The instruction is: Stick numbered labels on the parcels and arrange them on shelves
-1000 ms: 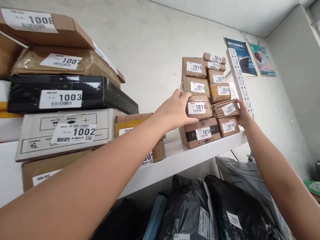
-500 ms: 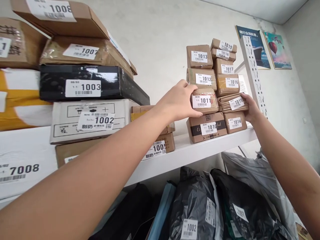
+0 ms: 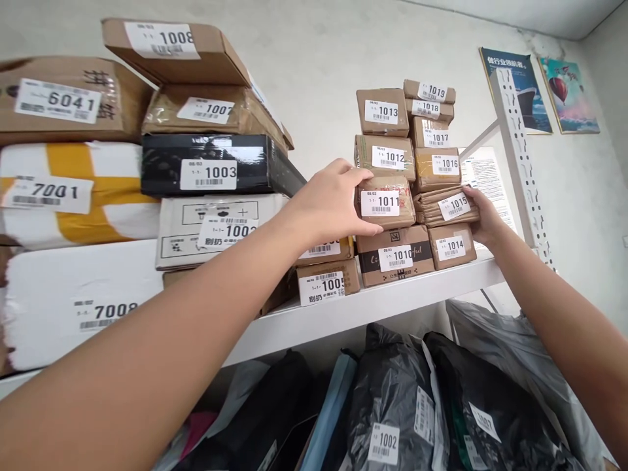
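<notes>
Gripping parcel 1011 (image 3: pixel 385 203), left hand (image 3: pixel 326 206); right hand (image 3: pixel 483 212) steadies 1015 (image 3: pixel 446 207). Pulling either could topple the stacked parcels above.

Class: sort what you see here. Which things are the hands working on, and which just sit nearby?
In hand: left hand on parcel 1011; right hand against parcel 1015.

Nearby: parcel 1003, parcel 1008, black bags, posters.

Parcel depot: numbered parcels (image 3: pixel 385 203) on shelving (image 3: pixel 373 302)
</notes>
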`<state>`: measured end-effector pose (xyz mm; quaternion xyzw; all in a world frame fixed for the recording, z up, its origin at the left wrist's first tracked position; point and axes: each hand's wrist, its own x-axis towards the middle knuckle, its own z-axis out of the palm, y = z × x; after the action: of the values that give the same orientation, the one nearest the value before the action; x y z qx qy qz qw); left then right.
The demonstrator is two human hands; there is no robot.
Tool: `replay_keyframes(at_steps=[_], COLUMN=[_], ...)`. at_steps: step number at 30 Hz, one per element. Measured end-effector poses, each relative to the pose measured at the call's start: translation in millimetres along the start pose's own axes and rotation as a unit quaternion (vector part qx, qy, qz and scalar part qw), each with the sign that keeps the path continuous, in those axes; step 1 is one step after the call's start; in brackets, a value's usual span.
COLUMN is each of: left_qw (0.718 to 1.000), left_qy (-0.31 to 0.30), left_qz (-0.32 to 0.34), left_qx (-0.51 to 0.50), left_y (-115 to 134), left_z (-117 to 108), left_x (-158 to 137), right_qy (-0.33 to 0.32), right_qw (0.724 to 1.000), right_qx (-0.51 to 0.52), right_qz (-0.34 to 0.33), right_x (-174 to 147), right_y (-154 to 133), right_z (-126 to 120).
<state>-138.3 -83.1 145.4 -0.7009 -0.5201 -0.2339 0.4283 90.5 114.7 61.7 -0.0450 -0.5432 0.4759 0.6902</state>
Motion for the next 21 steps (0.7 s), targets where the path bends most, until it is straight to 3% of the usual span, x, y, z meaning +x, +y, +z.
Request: replay_keyframes(at_steps=[10, 14, 21], left_qw=[0.999, 0.999, 0.998], left_qy=[-0.030, -0.002, 0.050], left_qz=[-0.023, -0.010, 0.014], left_qx=[-0.027, -0.033, -0.033], left_y=[-2, -9, -21], left_z=[-7, -15, -26], left_x=[-7, -7, -20], right_qy=[-0.024, -0.021, -0.052], right_qw=[0.999, 1.000, 0.996], right_qx=[-0.015, -0.007, -0.046], right_qz=[0.024, 0.015, 0.056], right_x=[-5, -7, 3], right_y=[0, 0, -10], right_z=[-3, -3, -12])
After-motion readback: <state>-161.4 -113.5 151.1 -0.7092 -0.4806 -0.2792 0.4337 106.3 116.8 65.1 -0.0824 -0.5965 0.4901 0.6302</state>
